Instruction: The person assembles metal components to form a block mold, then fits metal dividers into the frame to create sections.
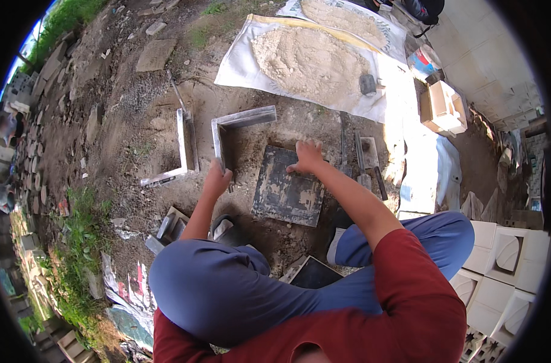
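Observation:
My left hand (217,179) is closed around the near end of an L-shaped metal mould piece (217,136). The piece stands on the dirt, its other arm running off to the right. Beside it lies a square, dark plate (287,187), scuffed with pale residue. My right hand (308,156) grips this plate at its far edge, the thumb on the top face and the fingers bent over the edge. A second L-shaped mould piece (182,142) rests on the ground to the left, apart from both hands.
White sacks with pale sandy powder (311,60) lie beyond, a dark mallet head (367,85) on one. Trowel-like tools (364,180) are right of the plate. A cream block (446,107) and bucket (423,62) stand farther right. Patterned blocks (499,260) are stacked near right.

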Demonstrator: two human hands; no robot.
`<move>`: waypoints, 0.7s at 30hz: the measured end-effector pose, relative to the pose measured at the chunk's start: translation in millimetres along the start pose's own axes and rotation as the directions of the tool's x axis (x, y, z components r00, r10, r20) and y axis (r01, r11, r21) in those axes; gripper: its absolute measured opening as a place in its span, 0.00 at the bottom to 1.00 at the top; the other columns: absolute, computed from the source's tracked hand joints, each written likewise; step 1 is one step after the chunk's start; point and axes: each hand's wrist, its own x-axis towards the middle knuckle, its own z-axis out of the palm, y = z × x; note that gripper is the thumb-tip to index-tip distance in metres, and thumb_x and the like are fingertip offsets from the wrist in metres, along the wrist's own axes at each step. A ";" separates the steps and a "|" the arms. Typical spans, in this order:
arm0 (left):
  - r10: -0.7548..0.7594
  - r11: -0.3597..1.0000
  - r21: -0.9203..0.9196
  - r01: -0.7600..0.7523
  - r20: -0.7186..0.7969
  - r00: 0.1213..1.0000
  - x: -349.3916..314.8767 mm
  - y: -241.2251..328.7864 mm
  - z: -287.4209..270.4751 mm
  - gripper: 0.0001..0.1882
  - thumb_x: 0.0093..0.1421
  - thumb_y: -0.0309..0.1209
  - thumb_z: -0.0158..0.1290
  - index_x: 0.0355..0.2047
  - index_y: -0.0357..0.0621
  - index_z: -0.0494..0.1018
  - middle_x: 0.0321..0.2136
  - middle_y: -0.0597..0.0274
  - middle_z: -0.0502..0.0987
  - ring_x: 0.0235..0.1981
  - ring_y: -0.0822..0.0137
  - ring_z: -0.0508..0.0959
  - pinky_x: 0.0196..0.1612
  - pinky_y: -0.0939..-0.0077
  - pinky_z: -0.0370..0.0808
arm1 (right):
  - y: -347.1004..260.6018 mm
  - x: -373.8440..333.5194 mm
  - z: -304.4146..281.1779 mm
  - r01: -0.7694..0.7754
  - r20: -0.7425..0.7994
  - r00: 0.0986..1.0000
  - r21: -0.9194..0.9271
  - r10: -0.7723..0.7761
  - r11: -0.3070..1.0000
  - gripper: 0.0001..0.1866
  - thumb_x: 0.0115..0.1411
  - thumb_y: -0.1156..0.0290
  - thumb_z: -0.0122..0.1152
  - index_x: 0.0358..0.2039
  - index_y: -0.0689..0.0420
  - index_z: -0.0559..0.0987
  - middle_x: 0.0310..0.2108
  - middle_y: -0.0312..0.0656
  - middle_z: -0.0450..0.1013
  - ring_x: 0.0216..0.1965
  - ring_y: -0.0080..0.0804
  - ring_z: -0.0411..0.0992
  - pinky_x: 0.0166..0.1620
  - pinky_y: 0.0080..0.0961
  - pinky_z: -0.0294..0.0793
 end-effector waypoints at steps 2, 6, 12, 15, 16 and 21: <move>-0.037 0.999 -0.001 0.038 0.052 0.998 -4.7 -6.3 0.5 0.22 0.59 0.36 0.54 0.48 0.37 0.62 0.39 0.30 0.75 0.43 0.31 0.75 0.46 0.44 0.72 | 0.6 -9.0 -4.2 -0.005 0.059 0.998 0.081 0.000 0.997 0.59 0.41 0.33 0.75 0.63 0.63 0.64 0.59 0.54 0.69 0.63 0.51 0.65 0.61 0.53 0.66; -0.021 1.000 -0.014 0.021 0.012 1.000 -1.0 -8.4 2.3 0.23 0.60 0.37 0.53 0.50 0.37 0.60 0.35 0.27 0.76 0.40 0.30 0.77 0.43 0.41 0.73 | 12.5 -15.4 -37.1 0.286 0.051 0.943 0.376 -0.327 0.882 0.47 0.51 0.37 0.70 0.58 0.64 0.71 0.54 0.59 0.72 0.58 0.55 0.70 0.63 0.46 0.66; -0.123 0.992 -0.009 0.124 0.076 0.989 -4.6 6.2 -2.2 0.25 0.60 0.36 0.54 0.51 0.33 0.62 0.42 0.28 0.74 0.47 0.31 0.74 0.49 0.47 0.71 | -13.4 -61.3 -78.7 0.553 -0.150 0.826 0.403 -0.543 0.729 0.35 0.63 0.45 0.59 0.61 0.58 0.71 0.55 0.54 0.73 0.56 0.54 0.71 0.56 0.46 0.69; -0.128 0.991 -0.027 0.131 0.093 0.987 -5.4 4.2 -10.0 0.26 0.59 0.36 0.54 0.51 0.32 0.61 0.42 0.27 0.74 0.48 0.30 0.74 0.50 0.47 0.71 | -33.2 -88.4 -128.3 0.505 -0.152 0.863 0.232 -0.482 0.831 0.30 0.64 0.47 0.59 0.60 0.51 0.72 0.46 0.54 0.77 0.49 0.56 0.75 0.50 0.49 0.73; -0.109 0.994 -0.019 0.110 0.079 0.991 -5.8 2.4 -10.2 0.26 0.59 0.36 0.54 0.51 0.32 0.61 0.42 0.27 0.73 0.48 0.30 0.74 0.50 0.47 0.71 | -37.7 -94.0 -139.0 0.471 -0.166 0.880 0.179 -0.445 0.864 0.27 0.64 0.48 0.58 0.58 0.49 0.73 0.42 0.53 0.78 0.44 0.56 0.76 0.46 0.50 0.74; -0.050 0.998 -0.027 0.052 0.064 0.997 -2.0 1.7 -3.1 0.25 0.59 0.36 0.54 0.51 0.33 0.61 0.41 0.27 0.73 0.47 0.30 0.74 0.49 0.47 0.71 | -39.1 -98.1 -123.7 0.417 -0.321 0.863 0.019 -0.390 0.909 0.17 0.64 0.53 0.59 0.45 0.51 0.73 0.34 0.48 0.78 0.36 0.54 0.77 0.37 0.49 0.74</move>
